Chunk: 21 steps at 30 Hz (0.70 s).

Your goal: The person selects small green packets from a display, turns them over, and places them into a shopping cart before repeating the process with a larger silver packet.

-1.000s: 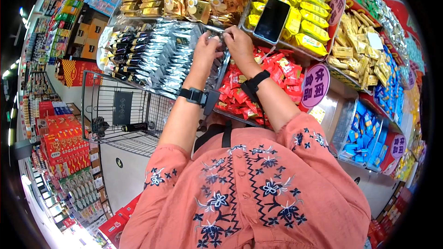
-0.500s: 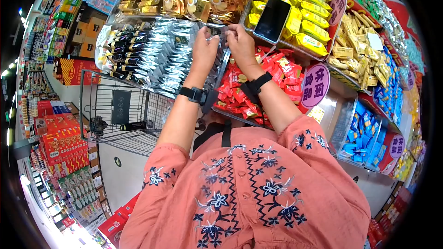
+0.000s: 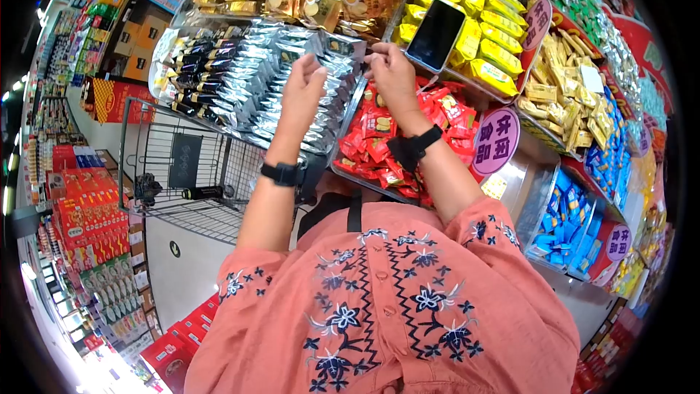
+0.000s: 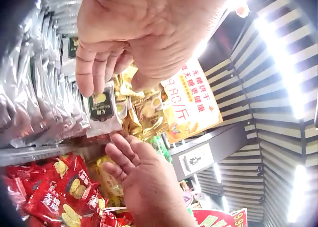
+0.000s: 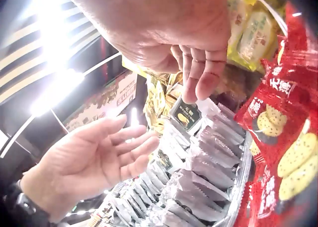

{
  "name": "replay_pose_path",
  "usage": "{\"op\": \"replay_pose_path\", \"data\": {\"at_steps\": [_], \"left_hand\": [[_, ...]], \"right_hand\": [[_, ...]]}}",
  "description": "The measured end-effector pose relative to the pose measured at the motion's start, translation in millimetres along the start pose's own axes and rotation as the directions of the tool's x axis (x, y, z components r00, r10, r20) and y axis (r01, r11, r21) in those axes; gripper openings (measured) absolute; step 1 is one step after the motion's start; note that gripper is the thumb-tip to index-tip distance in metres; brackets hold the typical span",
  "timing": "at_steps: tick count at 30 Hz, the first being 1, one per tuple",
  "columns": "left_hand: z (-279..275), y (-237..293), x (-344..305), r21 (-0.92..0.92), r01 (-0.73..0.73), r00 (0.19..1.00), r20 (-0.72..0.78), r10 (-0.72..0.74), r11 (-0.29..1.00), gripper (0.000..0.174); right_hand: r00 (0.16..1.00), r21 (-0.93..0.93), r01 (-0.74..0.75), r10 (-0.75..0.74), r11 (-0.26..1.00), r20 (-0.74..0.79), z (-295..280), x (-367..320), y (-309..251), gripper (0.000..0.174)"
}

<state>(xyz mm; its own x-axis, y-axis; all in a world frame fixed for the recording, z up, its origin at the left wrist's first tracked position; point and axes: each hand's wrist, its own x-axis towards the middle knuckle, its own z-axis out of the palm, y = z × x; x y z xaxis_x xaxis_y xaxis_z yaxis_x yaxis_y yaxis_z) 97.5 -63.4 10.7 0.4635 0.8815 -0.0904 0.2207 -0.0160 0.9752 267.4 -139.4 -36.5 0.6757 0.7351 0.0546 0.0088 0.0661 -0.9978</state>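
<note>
Over the silver packets (image 3: pixel 255 76) hovers the left hand (image 3: pixel 302 95), its fingers loosely bent and nothing in them. The right hand (image 3: pixel 394 80) is near the corner where the silver packets meet the bin of red packets (image 3: pixel 372 142); it holds nothing that shows. In the left wrist view a silver packet with a dark label (image 4: pixel 103 108) stands close to the left hand's fingertips. In the right wrist view the left hand (image 5: pixel 94 160) is palm up with spread fingers, and the right hand's fingers (image 5: pixel 203 73) hang down above the dark-labelled packet (image 5: pixel 186 115).
A phone (image 3: pixel 436 35) lies on yellow packets (image 3: pixel 492 76) to the right. Gold packets (image 3: pixel 313 0) fill the bin at the back. A wire shopping cart (image 3: pixel 189 168) stands at the left. Bins of beige bars (image 3: pixel 561 84) and blue packets (image 3: pixel 565 219) are further right.
The hands have drawn apart: the left moved left and a little down, the right slightly to the right. A silver packet now shows flat between them at the bin's back corner.
</note>
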Motion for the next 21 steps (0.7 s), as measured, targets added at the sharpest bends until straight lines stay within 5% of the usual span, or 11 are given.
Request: {"op": "replay_pose_path", "data": {"at_steps": [5,12,17,21], "left_hand": [[-74,-3,-58,-0.003,0.049,0.976,-0.212,-0.049,0.999,0.046],[-209,-136,-126,-0.069,0.309,0.808,-0.507,-0.3,0.949,0.041],[-246,-225,-176,-0.203,0.488,0.72,-0.456,-0.523,0.849,0.038],[-245,-266,-190,-0.084,0.615,0.699,-0.402,-0.592,0.784,0.038]], "right_hand": [[0.989,0.071,-0.026,0.015,0.997,0.147,0,-21,-27,0.017],[0.82,-0.003,-0.231,0.196,0.973,0.538,38,-65,-36,0.021],[0.656,-0.111,-0.293,0.284,0.95,0.699,68,-94,-22,0.023],[0.592,-0.236,-0.311,0.382,0.921,0.709,90,-109,-33,0.024]]}}
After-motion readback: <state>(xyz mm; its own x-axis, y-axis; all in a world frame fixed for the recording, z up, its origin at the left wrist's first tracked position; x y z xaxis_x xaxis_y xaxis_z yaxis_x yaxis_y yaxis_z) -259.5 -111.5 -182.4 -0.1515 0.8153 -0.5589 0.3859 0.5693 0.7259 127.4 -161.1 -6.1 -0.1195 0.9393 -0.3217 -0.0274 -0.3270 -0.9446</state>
